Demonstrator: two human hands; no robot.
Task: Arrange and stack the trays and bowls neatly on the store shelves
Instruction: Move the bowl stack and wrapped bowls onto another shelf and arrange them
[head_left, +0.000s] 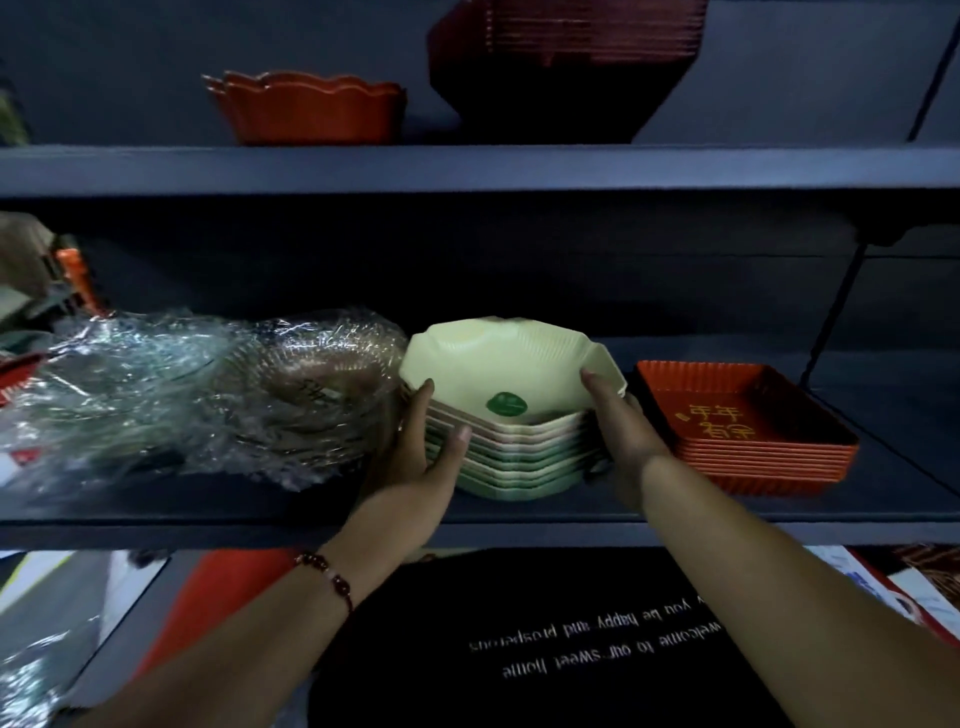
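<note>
A stack of pale green and pink angular plastic bowls (511, 452) sits near the front edge of the middle dark blue-grey shelf (208, 512), roughly at its centre; the top bowl (506, 366), pale yellow-green with a round dark green sticker inside, is tilted with its far rim raised. The left hand (415, 447) clasps the left side of the stack, fingers curled along the bowl edges and thumb pressed on the near face. The right hand (621, 423) grips the right side, its thumb hooked over the top bowl's rim. A beaded red bracelet (332, 577) circles the left wrist. Just right of the bowls stands a stack of square orange-red ribbed trays (748, 431) with gold characters inside. To the left, touching the left hand, lies a bundle wrapped in crinkled clear plastic film (208, 395). On the upper shelf, an orange scalloped bowl (306, 106) stands left of a tall stack of dark red bowls (561, 67). Below the middle shelf lies a black mat with white lettering (571, 639).
</note>
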